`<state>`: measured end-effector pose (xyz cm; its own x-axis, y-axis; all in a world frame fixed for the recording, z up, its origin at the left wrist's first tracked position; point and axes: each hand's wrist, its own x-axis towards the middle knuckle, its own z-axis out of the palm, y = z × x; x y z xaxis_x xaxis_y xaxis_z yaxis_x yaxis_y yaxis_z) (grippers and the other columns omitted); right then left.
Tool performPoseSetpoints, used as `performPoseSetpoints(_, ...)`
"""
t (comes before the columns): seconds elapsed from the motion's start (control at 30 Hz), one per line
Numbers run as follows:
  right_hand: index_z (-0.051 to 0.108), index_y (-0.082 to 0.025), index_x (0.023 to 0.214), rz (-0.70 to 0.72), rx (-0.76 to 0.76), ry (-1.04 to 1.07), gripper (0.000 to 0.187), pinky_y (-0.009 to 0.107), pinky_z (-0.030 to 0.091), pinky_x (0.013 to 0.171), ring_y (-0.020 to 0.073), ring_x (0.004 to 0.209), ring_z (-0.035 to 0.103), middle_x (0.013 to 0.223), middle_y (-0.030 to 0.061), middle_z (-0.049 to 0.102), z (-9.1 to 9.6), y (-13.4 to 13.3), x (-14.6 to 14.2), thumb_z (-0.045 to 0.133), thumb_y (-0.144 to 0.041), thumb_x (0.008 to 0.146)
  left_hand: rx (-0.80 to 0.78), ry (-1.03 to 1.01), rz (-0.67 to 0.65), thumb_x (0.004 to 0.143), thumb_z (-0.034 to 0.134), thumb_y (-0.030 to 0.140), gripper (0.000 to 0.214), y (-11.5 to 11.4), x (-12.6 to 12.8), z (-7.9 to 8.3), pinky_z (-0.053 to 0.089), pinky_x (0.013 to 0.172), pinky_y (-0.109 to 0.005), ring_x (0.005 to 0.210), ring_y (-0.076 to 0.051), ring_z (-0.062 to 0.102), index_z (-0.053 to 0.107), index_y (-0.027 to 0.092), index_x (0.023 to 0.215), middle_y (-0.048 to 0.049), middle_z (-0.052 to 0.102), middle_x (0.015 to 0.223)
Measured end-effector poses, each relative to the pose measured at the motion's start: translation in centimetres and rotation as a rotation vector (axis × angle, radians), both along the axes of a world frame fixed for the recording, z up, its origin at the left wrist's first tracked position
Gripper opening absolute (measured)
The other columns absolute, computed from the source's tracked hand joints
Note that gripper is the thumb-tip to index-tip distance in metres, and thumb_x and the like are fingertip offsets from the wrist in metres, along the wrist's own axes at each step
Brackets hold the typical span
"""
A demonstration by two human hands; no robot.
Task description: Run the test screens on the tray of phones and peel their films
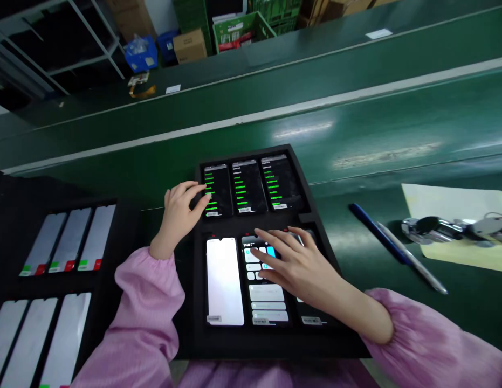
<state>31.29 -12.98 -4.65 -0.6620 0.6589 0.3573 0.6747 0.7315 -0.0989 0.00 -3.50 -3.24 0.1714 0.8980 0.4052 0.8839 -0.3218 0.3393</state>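
A black foam tray [254,223] in front of me holds two rows of smartphones. My left hand [181,210] is at its upper left edge, thumb and fingers apart at the side of a phone with green text lines [220,188]. Two more such phones lie beside that one. My right hand [293,258] hovers or rests, fingers spread, over the middle lower phone [269,295], whose screen shows a control panel and 9:39. Contact with the glass I cannot tell. Left of it lies a phone with a blank white screen [224,283]. The lower right phone [313,320] is mostly hidden by my right hand.
Another black tray [101,231] at the left holds several phones with pale screens. To the right lie a blue pen [374,229], a clear pen [416,261], and metal objects [432,229] on yellow paper [465,202]. Bins and cartons stand behind the green bench [242,129].
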Motion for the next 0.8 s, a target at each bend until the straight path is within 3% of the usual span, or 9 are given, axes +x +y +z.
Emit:
performPoseSetpoints(0.1, 0.07, -0.021, 0.13, -0.093, 0.008, 0.117, 0.028, 0.05, 0.046, 0.098, 0.0299, 0.123, 0.062, 0.143, 0.0141, 0.067, 0.7, -0.8, 4.2, 0.055, -0.03, 0.108, 0.02, -0.016, -0.009, 0.105, 0.056, 0.05, 0.037, 1.6, 0.3, -0.7, 0.043, 0.114, -0.053, 0.123, -0.031, 0.064, 0.075, 0.024, 0.123, -0.0109, 0.07, 0.132)
performPoseSetpoints(0.27, 0.073, -0.022, 0.116, -0.159, -0.031, 0.155, 0.025, 0.045, 0.047, 0.093, 0.0281, 0.12, 0.062, 0.131, 0.0123, 0.07, 0.5, -3.7, 9.4, 0.049, -0.027, 0.109, 0.062, -0.079, -0.015, 0.105, 0.055, 0.049, 0.04, 1.5, 0.5, -1.7, 0.045, 0.113, -0.048, 0.125, -0.03, 0.063, 0.074, 0.02, 0.125, -0.0135, 0.068, 0.131)
performPoseSetpoints(0.5, 0.067, -0.024, 0.139, -0.24, -0.049, 0.067, 0.038, 0.052, 0.046, 0.098, 0.0333, 0.127, 0.058, 0.148, 0.0151, 0.062, -1.2, -4.5, 9.2, 0.049, -0.037, 0.108, 0.149, -0.089, -0.003, 0.106, 0.056, 0.046, 0.037, 1.4, 1.6, -2.7, 0.046, 0.113, -0.047, 0.128, -0.03, 0.063, 0.073, 0.019, 0.127, -0.0152, 0.068, 0.132)
performPoseSetpoints(0.67, 0.069, -0.024, 0.135, -0.274, -0.012, -0.023, 0.036, 0.053, 0.044, 0.099, 0.0353, 0.131, 0.056, 0.153, 0.0165, 0.058, -1.4, -3.7, 9.3, 0.048, -0.038, 0.109, 0.173, -0.086, 0.007, 0.106, 0.056, 0.044, 0.037, 0.9, 1.6, -3.5, 0.045, 0.114, -0.048, 0.13, -0.031, 0.062, 0.072, 0.018, 0.127, -0.0171, 0.067, 0.134)
performPoseSetpoints(0.8, 0.066, -0.026, 0.14, -0.293, -0.021, 0.035, 0.038, 0.052, 0.045, 0.101, 0.0336, 0.13, 0.057, 0.15, 0.0149, 0.061, -1.0, -3.9, 9.1, 0.047, -0.035, 0.109, 0.181, -0.103, 0.013, 0.106, 0.056, 0.043, 0.036, 0.8, 1.6, -3.8, 0.046, 0.114, -0.047, 0.129, -0.03, 0.062, 0.072, 0.019, 0.126, -0.0163, 0.066, 0.133)
